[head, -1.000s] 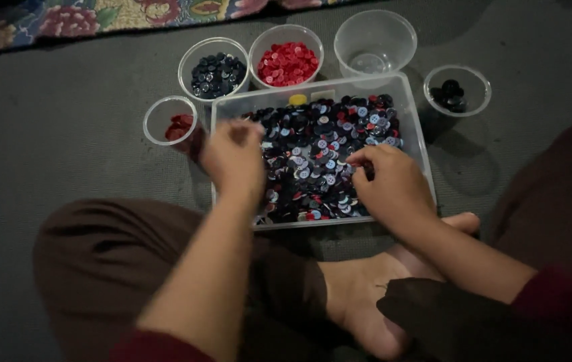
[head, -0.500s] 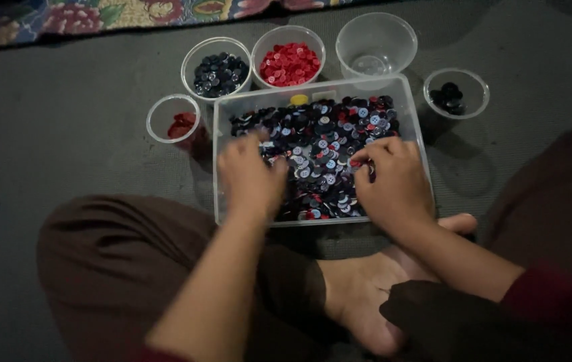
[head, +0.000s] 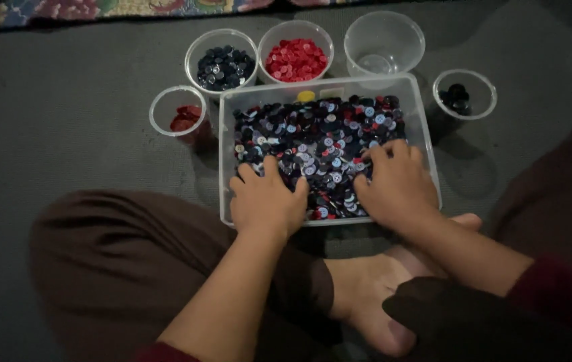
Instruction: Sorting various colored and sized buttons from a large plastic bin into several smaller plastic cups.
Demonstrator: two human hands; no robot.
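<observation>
Grey floor (head: 65, 134), dim; patterned rug (head: 65, 10) along far edge. Tray (head: 427, 134) of buttons (head: 319, 134); left hand (head: 269, 201), right hand (head: 400, 188) flat, fingers apparently spread, holding nothing.

1. A person sits cross-legged on a dark grey floor (head: 65, 134), seen from above, with a bare foot (head: 373, 295) tucked under the knees.
2. A clear rectangular tray (head: 225, 154) lies on the floor before them, filled with mixed buttons (head: 319, 134) in dark blue, red and white.
3. The left hand (head: 267, 201) rests palm down at the tray's near left corner, fingers spread on the buttons.
4. The right hand (head: 398, 184) lies flat at the near right corner, also on the buttons.
5. Beyond the tray's far edge stand three clear cups: dark blue buttons (head: 222, 67), red buttons (head: 296, 59), and an empty cup (head: 384, 41).
6. A small cup with dark red buttons (head: 179, 110) sits left of the tray; a small cup with black buttons (head: 464, 94) sits right.
</observation>
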